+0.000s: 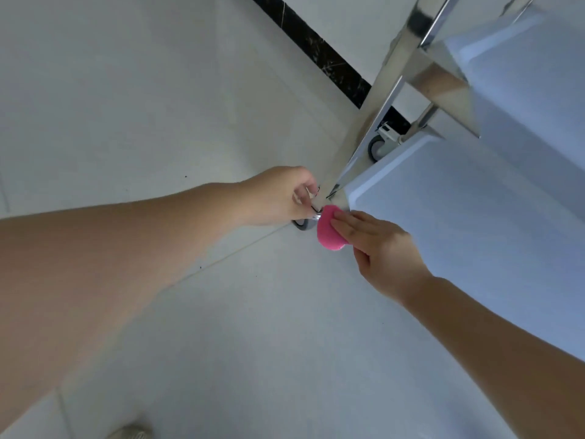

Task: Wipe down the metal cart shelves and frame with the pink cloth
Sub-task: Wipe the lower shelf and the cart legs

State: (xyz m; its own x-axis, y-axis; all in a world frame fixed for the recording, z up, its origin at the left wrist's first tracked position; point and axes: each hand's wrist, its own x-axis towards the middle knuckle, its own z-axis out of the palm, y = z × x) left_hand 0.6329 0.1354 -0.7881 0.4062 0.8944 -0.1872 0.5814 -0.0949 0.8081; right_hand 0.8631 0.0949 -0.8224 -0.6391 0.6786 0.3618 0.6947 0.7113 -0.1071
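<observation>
The metal cart stands at the right, seen from above; its lowest shelf (459, 223) looks pale blue. Its near corner leg (376, 122) runs down to a caster (302, 224) on the floor. My left hand (278, 196) curls its fingers round the foot of that leg, just above the caster. My right hand (380, 248) holds the pink cloth (327, 231) and presses it with fairly straight fingers against the bottom of the same leg. Most of the caster is hidden behind hand and cloth.
Pale floor tiles (158, 106) fill the left and bottom. A black baseboard strip (316, 49) runs along the white wall behind the cart. A second caster (378, 150) shows under the shelf. A shoe tip (131, 434) shows at the bottom edge.
</observation>
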